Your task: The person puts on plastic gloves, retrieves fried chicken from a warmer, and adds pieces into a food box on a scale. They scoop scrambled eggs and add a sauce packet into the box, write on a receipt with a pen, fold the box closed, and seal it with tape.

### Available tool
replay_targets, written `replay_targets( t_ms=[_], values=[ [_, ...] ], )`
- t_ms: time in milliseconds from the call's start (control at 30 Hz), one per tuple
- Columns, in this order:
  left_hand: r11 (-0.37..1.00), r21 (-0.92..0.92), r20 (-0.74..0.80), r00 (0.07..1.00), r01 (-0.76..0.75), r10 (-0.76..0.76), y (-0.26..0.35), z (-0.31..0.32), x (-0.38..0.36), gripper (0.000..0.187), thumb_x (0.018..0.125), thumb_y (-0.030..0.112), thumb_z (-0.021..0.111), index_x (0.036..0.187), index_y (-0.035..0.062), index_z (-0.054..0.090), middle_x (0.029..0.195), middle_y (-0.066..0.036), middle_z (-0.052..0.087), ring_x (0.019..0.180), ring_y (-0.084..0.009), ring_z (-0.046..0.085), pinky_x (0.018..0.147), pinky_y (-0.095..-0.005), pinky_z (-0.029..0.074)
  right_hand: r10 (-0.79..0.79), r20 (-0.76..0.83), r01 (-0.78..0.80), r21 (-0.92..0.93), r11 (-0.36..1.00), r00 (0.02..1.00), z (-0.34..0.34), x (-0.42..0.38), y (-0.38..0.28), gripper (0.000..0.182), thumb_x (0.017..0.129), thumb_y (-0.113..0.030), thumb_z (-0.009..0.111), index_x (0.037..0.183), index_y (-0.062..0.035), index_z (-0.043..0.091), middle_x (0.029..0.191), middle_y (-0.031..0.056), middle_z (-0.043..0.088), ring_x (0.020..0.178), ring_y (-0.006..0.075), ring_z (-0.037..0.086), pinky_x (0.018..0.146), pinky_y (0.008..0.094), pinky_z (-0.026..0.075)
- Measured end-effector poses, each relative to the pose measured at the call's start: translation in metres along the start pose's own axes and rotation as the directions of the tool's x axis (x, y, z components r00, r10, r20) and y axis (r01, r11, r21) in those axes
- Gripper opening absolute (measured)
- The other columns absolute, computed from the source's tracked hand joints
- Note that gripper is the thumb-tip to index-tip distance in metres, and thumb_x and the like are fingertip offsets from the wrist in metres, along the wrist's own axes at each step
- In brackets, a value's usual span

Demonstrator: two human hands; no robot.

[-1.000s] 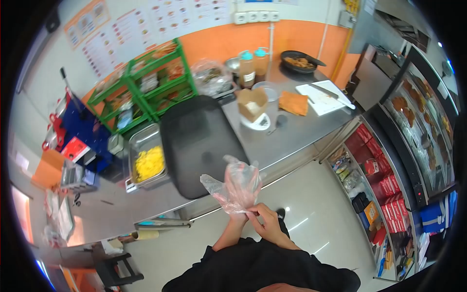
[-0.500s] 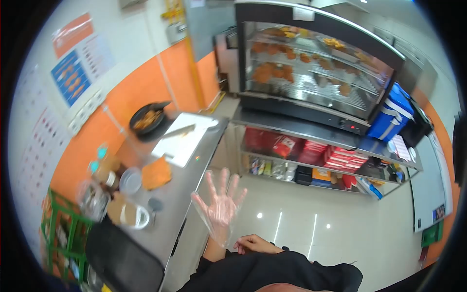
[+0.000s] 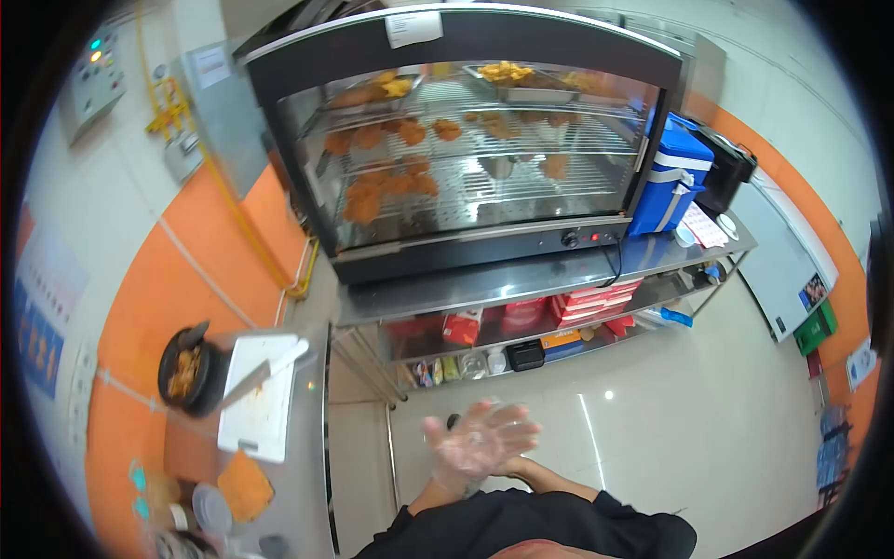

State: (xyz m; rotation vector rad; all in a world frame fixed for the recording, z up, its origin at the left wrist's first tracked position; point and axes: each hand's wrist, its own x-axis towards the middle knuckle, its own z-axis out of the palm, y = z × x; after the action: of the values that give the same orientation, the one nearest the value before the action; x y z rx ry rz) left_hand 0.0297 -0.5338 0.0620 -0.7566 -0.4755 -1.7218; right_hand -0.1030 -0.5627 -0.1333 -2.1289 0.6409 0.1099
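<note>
My left hand (image 3: 480,445) wears a clear plastic glove and is raised in front of my body, its fingers spread. Behind it, my right hand (image 3: 518,467) shows bare near the left wrist and the lower part of the glove. The left hand covers most of the right hand's fingers. Both hands are over the floor, between the steel counter on the left and the glass food warmer (image 3: 484,265) ahead.
On the steel counter (image 3: 312,429) lie a white cutting board (image 3: 270,401) with a knife (image 3: 247,383), a black mortar (image 3: 191,373) and an orange cloth (image 3: 245,486). Red boxes (image 3: 596,303) sit on the shelf below the warmer. A blue cooler bag (image 3: 666,182) stands right of it.
My view has turned right and come nearer the food warmer. The gloved left hand has shifted right and slightly down, and the right hand has moved in behind it.
</note>
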Motion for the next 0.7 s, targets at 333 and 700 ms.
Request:
replay_targets(
  t_ms=[333, 700],
  values=[
    [0.711, 0.586, -0.154, 0.808, -0.388, 0.568, 0.255, -0.056, 0.027, 0.065, 0.096, 0.056, 0.043, 0.14, 0.0078, 0.046, 0.137, -0.02, 0.051, 0.127, -0.0437, 0.047, 0.108, -0.0591, 0.034, -0.198, -0.92, -0.306, -0.091, 0.948, -0.339, -0.593, -0.021, 0.1, 0.048, 0.078, -0.001, 0.055, 0.125, 0.0025, 0.047, 0.116, 0.0223, 0.053, 0.11, 0.0348, 0.053, 0.096, 0.0405, 0.043],
    [0.75, 0.577, -0.317, 0.758, -0.323, 0.57, 0.208, -0.141, 0.171, 0.058, 0.096, 0.039, 0.047, 0.137, -0.002, 0.044, 0.131, -0.027, 0.054, 0.122, -0.0454, 0.051, 0.104, -0.0541, 0.043, -0.094, -0.811, -0.077, -0.06, 0.995, -0.577, -0.668, -0.007, 0.115, 0.033, 0.079, -0.002, 0.057, 0.112, -0.0026, 0.061, 0.1, 0.0102, 0.066, 0.089, 0.0203, 0.065, 0.079, 0.0304, 0.05]
  ],
)
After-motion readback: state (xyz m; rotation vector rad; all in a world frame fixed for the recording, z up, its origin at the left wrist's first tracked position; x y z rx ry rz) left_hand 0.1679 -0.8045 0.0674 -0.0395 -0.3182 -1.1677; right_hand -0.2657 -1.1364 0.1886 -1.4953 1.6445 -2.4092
